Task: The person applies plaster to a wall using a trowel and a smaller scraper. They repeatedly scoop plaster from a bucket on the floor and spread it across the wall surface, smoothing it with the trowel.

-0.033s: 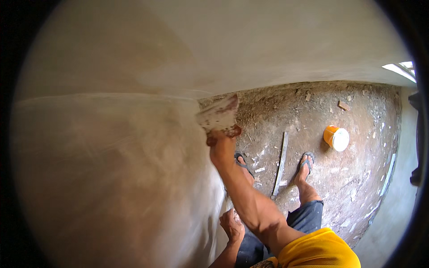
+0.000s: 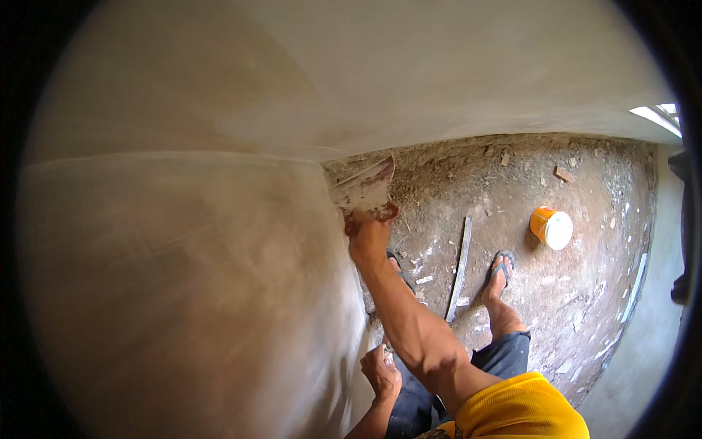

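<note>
My right hand (image 2: 370, 235) is closed round a plastering trowel (image 2: 365, 184) by its reddish-brown grip. The wide, pale blade is stained with brown patches. It is held at the edge of the left wall (image 2: 197, 278), close to the corner with the far wall (image 2: 439, 80); whether it touches the plaster I cannot tell. Lower down, beside the same wall and near my leg, my left hand (image 2: 380, 372) has its fingers curled. Something small and pale shows at those fingers, too little of it to name. My right forearm stretches across the space between.
On the rough, debris-strewn floor (image 2: 578, 293) stands an orange bucket with a white top (image 2: 552, 227). A long straight bar (image 2: 460, 268) lies between my sandalled feet. Near the far wall is a piece of brick (image 2: 563, 174). Another wall (image 2: 651, 336) runs along the right.
My right hand and the trowel have shifted slightly to the right and a little down. My left hand has barely moved; the bucket and bar stay put.
</note>
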Tool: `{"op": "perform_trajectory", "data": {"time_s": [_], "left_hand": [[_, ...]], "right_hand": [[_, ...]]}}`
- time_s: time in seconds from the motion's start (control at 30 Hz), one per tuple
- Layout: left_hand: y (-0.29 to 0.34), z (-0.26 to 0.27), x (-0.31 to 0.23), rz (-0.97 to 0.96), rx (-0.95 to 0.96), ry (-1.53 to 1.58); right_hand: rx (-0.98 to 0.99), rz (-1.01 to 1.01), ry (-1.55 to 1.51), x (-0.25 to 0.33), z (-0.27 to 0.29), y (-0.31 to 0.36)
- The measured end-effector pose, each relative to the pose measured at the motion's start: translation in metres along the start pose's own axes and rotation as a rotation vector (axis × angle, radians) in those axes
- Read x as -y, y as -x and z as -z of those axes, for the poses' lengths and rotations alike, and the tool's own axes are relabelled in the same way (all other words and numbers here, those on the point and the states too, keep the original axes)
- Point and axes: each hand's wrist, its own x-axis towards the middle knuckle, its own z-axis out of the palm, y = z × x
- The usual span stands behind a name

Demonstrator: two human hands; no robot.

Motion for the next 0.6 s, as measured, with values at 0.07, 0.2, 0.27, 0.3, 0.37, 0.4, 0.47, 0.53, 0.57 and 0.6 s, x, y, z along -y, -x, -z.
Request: {"op": "perform_trajectory", "data": {"time_s": [0.07,0.2,0.27,0.3,0.37,0.4,0.47,0.53,0.57,0.6], "left_hand": [[0.007,-0.017,0.007,0.045,0.084,0.000],[0.014,-0.031,0.028,0.070,0.022,0.067],[0.016,-0.032,0.034,0.093,-0.019,0.055],[0.016,-0.033,0.037,0.112,-0.001,0.048],[0.016,-0.035,0.040,0.109,0.016,0.061],[0.016,-0.035,0.040,0.113,0.033,0.073],[0.014,-0.036,0.039,0.126,0.020,0.087],[0.012,-0.036,0.036,0.141,0.024,0.095],[0.011,-0.036,0.034,0.159,0.035,0.087],[0.009,-0.036,0.032,0.166,0.034,0.090]], "right_hand": [[-0.098,-0.020,-0.042,-0.038,0.049,-0.064],[-0.091,-0.128,-0.273,-0.089,0.080,-0.144],[-0.096,-0.178,-0.335,-0.104,0.076,-0.164],[-0.101,-0.191,-0.329,-0.108,0.074,-0.172],[-0.117,-0.153,-0.307,-0.116,0.070,-0.184],[-0.093,-0.177,-0.339,-0.119,0.069,-0.189],[-0.129,-0.246,-0.385,-0.124,0.065,-0.191],[-0.095,-0.243,-0.448,-0.126,0.058,-0.183],[-0.124,-0.257,-0.473,-0.125,0.053,-0.176],[-0.056,-0.249,-0.494,-0.123,0.045,-0.168]]}}
